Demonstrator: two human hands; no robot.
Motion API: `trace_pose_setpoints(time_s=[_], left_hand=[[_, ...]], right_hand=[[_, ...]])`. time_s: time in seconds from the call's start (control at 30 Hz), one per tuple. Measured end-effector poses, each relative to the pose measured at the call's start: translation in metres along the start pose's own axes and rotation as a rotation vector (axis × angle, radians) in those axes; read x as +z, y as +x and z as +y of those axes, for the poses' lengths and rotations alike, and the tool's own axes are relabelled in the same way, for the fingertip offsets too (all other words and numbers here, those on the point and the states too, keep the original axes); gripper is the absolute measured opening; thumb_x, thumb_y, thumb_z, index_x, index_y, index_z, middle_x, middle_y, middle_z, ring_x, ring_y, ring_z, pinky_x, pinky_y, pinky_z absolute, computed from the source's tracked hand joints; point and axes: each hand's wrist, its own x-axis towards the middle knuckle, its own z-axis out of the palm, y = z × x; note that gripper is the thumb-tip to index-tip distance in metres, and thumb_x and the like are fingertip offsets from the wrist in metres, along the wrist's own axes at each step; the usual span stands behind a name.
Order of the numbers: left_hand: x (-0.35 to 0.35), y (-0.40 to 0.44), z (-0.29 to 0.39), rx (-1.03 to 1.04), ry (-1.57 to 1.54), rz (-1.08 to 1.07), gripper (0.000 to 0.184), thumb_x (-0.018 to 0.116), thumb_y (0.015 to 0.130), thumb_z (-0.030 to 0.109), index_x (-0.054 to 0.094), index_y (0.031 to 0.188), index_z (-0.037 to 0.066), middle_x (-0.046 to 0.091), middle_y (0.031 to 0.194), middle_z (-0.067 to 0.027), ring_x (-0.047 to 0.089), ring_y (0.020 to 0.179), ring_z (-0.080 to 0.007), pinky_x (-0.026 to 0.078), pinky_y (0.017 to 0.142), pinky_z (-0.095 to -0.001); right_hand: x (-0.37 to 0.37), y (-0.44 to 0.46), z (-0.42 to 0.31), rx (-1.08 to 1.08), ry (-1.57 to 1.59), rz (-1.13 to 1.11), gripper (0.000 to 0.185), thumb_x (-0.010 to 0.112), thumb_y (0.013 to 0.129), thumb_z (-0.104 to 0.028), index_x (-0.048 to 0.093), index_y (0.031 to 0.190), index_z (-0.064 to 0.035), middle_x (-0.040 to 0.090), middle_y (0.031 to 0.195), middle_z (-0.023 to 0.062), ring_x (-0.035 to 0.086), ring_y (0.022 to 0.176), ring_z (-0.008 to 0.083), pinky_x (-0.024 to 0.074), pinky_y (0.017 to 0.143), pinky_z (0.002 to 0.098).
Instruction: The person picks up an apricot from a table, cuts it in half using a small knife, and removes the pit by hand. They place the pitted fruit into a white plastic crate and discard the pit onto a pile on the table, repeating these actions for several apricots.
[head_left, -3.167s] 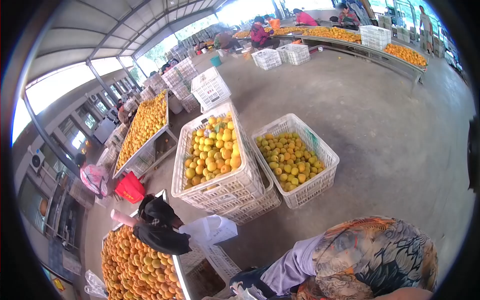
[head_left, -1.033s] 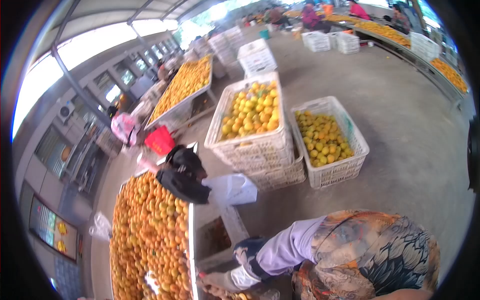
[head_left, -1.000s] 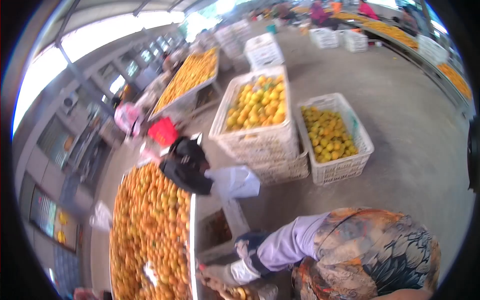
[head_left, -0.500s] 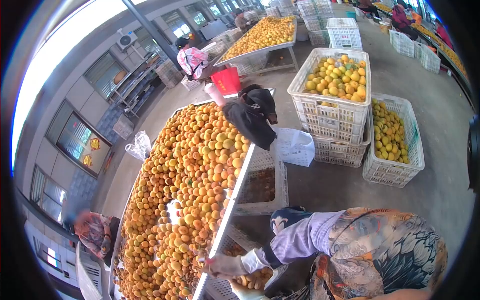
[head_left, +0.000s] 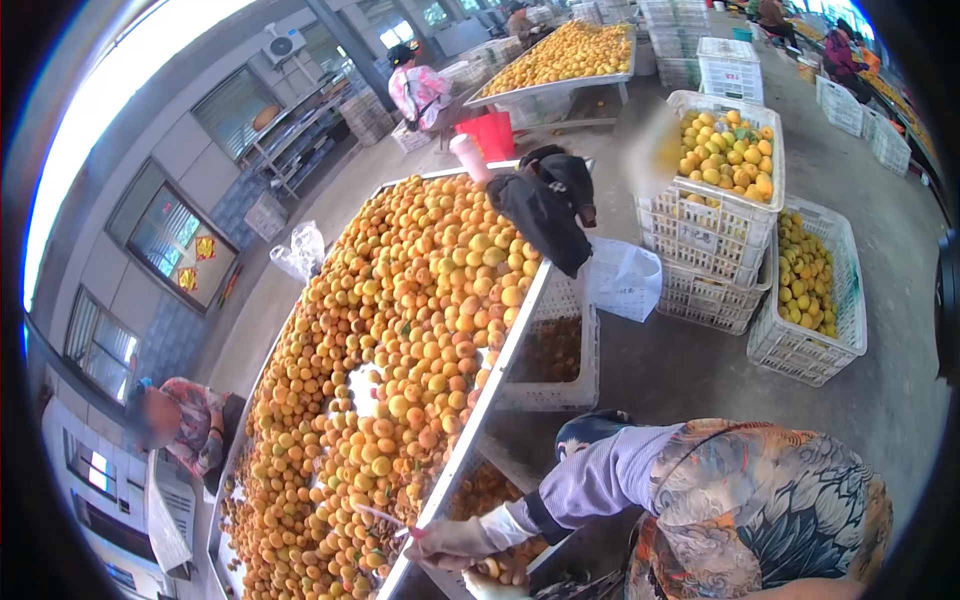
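My right hand [head_left: 450, 543], gloved and below a purple striped sleeve [head_left: 600, 475], is closed at the table's white rim [head_left: 470, 430]. From its fingers a thin pale strip-like tool [head_left: 378, 516], red near the grip, points over the fruit. Close below it, my left hand [head_left: 498, 578] is bent, with its fingers partly hidden; whatever lies in it is too small to make out. Orange-yellow apricots [head_left: 400, 330] cover the sloping table, with bare white patches between them. Beneath the rim, a crate [head_left: 590, 375] holds dark brownish pieces.
A black garment [head_left: 540, 215] and a pink cup [head_left: 467, 155] rest at the table's far end. Stacked crates [head_left: 700, 235] of yellow fruit stand to the right, beside another full crate [head_left: 800, 350]. A person [head_left: 195, 425] sits across the table; another [head_left: 420, 90] sits farther back.
The view has shifted, so the table and crates appear farther right. The thin tool now extends visibly from my right hand over the apricots. Both hands stay by the rim.
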Motion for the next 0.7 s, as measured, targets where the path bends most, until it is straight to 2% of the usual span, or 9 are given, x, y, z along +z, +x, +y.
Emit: trace_pose_setpoints(time_s=[0.1, 0.13, 0.17, 0.2, 0.23, 0.3, 0.4, 0.53, 0.7], left_hand=[[-0.038, 0.033, -0.004, -0.168, -0.268, -0.481, 0.049, 0.038, 0.089, 0.054, 0.033, 0.053, 0.020, 0.026, 0.043, 0.0053, 0.021, 0.031, -0.0087, 0.015, 0.029, -0.0238], [-0.004, 0.009, 0.006, -0.118, -0.155, -0.060, 0.051, 0.036, 0.090, 0.051, 0.031, 0.050, 0.020, 0.025, 0.044, 0.0061, 0.020, 0.031, -0.0087, 0.015, 0.029, -0.0239], [-0.009, 0.003, 0.004, 0.052, -0.038, -0.214, 0.032, 0.039, 0.092, 0.044, 0.052, 0.086, 0.014, 0.045, 0.061, 0.0006, 0.047, 0.053, -0.0107, 0.038, 0.039, -0.0258], [-0.024, 0.007, 0.000, -0.050, -0.281, -0.470, 0.031, 0.038, 0.092, 0.043, 0.049, 0.078, 0.018, 0.039, 0.059, 0.0026, 0.044, 0.053, -0.0124, 0.038, 0.042, -0.0244], [-0.022, 0.020, -0.003, -0.076, -0.235, -0.077, 0.041, 0.041, 0.088, 0.048, 0.037, 0.058, 0.020, 0.028, 0.047, 0.0067, 0.030, 0.041, -0.0100, 0.028, 0.039, -0.0254], [-0.057, 0.053, -0.016, -0.186, -0.377, -0.334, 0.038, 0.043, 0.089, 0.051, 0.044, 0.069, 0.019, 0.037, 0.057, 0.0041, 0.035, 0.043, -0.0151, 0.039, 0.044, -0.0372], [-0.035, 0.039, -0.014, -0.162, -0.314, -0.376, 0.038, 0.044, 0.090, 0.049, 0.054, 0.089, 0.013, 0.039, 0.057, 0.0029, 0.032, 0.040, -0.0104, 0.028, 0.037, -0.0225], [-0.008, 0.025, 0.001, -0.089, -0.029, 0.060, 0.042, 0.039, 0.091, 0.053, 0.050, 0.079, 0.014, 0.041, 0.055, 0.0014, 0.027, 0.038, -0.0098, 0.018, 0.032, -0.0226], [-0.013, 0.030, 0.003, -0.222, -0.116, -0.221, 0.043, 0.037, 0.093, 0.049, 0.049, 0.076, 0.011, 0.037, 0.050, 0.0002, 0.027, 0.037, -0.0097, 0.023, 0.034, -0.0242]], right_hand=[[0.013, 0.008, 0.001, -0.258, -0.193, 0.181, 0.029, 0.058, 0.089, -0.033, 0.056, 0.077, -0.0061, 0.051, 0.065, -0.0017, 0.050, 0.064, 0.0065, 0.0402, 0.056, 0.0233], [-0.007, 0.031, 0.028, -0.346, -0.231, 0.168, 0.029, 0.059, 0.089, -0.033, 0.058, 0.079, -0.0059, 0.053, 0.066, -0.0022, 0.050, 0.066, 0.0058, 0.0404, 0.058, 0.0221], [0.006, 0.023, 0.024, -0.332, -0.234, 0.145, 0.026, 0.060, 0.088, -0.031, 0.060, 0.080, -0.0064, 0.053, 0.068, -0.0025, 0.049, 0.066, 0.0056, 0.0405, 0.059, 0.0224], [0.018, 0.008, 0.008, -0.313, -0.221, 0.117, 0.023, 0.062, 0.088, -0.029, 0.061, 0.081, -0.0069, 0.054, 0.069, -0.0028, 0.048, 0.066, 0.0054, 0.0405, 0.060, 0.0226], [0.022, 0.005, 0.007, -0.356, -0.235, 0.067, 0.021, 0.062, 0.088, -0.027, 0.062, 0.081, -0.0069, 0.055, 0.069, -0.0031, 0.048, 0.065, 0.0050, 0.0407, 0.058, 0.0233], [0.020, 0.007, 0.013, -0.391, -0.356, 0.056, 0.019, 0.063, 0.087, -0.023, 0.062, 0.079, -0.0066, 0.055, 0.067, -0.0040, 0.048, 0.063, 0.0040, 0.0408, 0.055, 0.0239], [0.013, 0.009, 0.019, -0.442, -0.569, 0.106, 0.024, 0.062, 0.088, -0.024, 0.059, 0.071, -0.0072, 0.052, 0.060, -0.0046, 0.048, 0.058, 0.0045, 0.0393, 0.050, 0.0241], [-0.017, 0.022, 0.003, 0.160, 0.113, 0.175, 0.033, 0.056, 0.090, -0.033, 0.050, 0.067, -0.0088, 0.039, 0.048, -0.0021, 0.034, 0.038, 0.0089, 0.0272, 0.035, 0.0257], [-0.015, 0.014, -0.002, 0.027, -0.066, 0.052, 0.033, 0.054, 0.090, -0.029, 0.048, 0.066, -0.0068, 0.040, 0.050, -0.0029, 0.037, 0.040, 0.0063, 0.0248, 0.034, 0.0229]])
